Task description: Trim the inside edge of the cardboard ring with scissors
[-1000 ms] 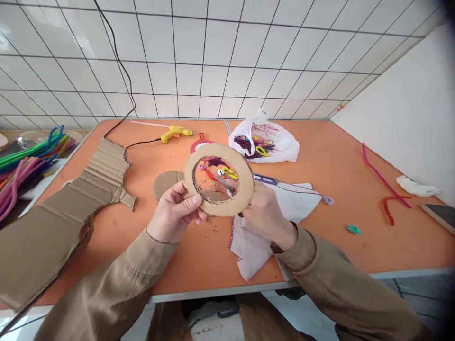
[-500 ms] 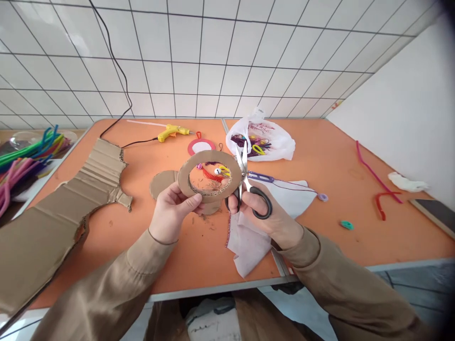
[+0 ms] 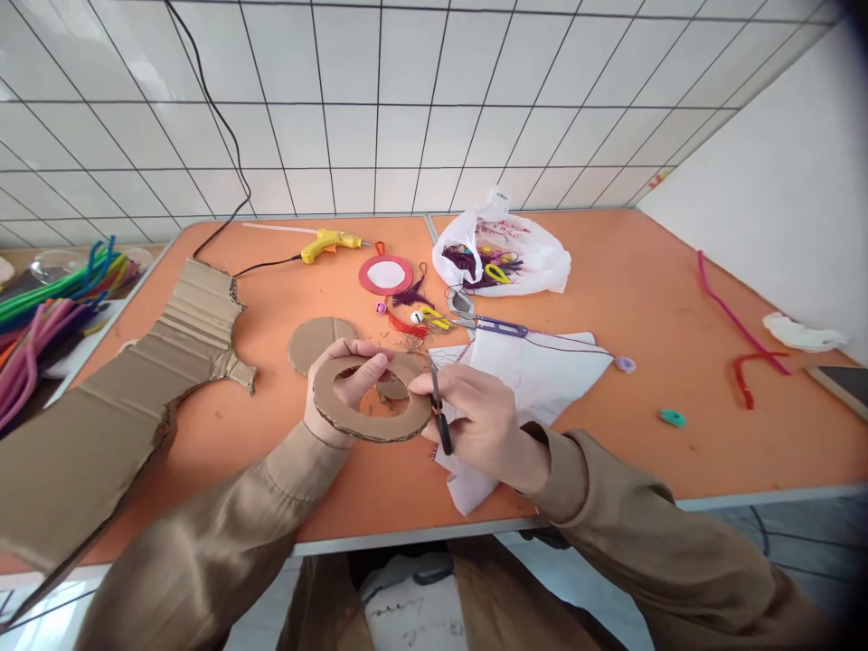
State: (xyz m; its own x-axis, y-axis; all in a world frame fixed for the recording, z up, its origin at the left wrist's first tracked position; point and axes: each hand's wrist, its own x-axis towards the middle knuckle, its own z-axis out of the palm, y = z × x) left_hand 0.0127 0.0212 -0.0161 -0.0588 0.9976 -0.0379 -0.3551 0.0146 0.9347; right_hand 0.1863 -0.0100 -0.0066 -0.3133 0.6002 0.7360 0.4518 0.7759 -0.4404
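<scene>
My left hand [image 3: 330, 398] grips a flat cardboard ring [image 3: 372, 427] above the table, its thumb lying over the ring into the hole. My right hand [image 3: 489, 414] is closed round a pair of scissors with black handles [image 3: 443, 432], their blades pointing away from me. The fingertips of that hand also touch the ring's right edge. Under the ring, a cardboard disc [image 3: 308, 344] lies on the orange table, and another cardboard piece shows partly through the hole. White cloth [image 3: 535, 366] is spread beneath and beyond my right hand.
A large torn cardboard sheet [image 3: 101, 425] covers the left side. Toward the back lie a yellow glue gun [image 3: 332, 244], a red-rimmed disc [image 3: 386, 274], and a white plastic bag [image 3: 542, 258] of threads. Purple-handled scissors [image 3: 502, 326] rest on the cloth. Pipe cleaners [image 3: 739, 312] lie right.
The ring has come lower and tilted, with my left thumb now over its top face. My right hand has turned the scissors from open blades facing upright to edge-on, and its fingertips now touch the ring.
</scene>
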